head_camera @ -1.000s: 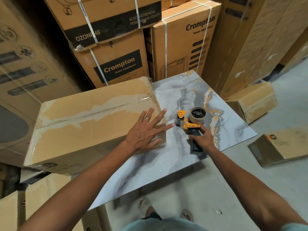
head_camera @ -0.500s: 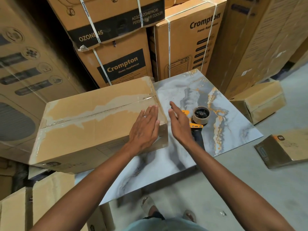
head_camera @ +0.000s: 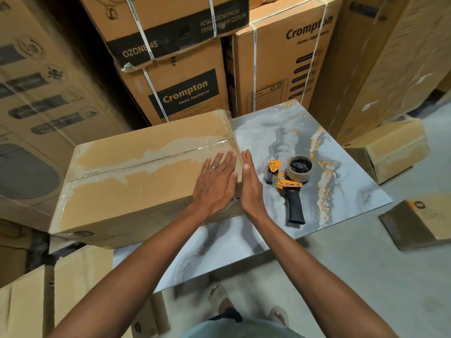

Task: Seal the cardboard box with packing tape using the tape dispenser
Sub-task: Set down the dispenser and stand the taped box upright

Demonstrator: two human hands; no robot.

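1. The right hand (head_camera: 251, 189) has released the orange-and-black tape dispenser (head_camera: 289, 184); it lies on the marble-patterned tabletop (head_camera: 353, 191).
2. Both grips open: the left hand (head_camera: 214, 186) lies flat on the brown cardboard box (head_camera: 136, 176), the right presses its end, likely smoothing tape.
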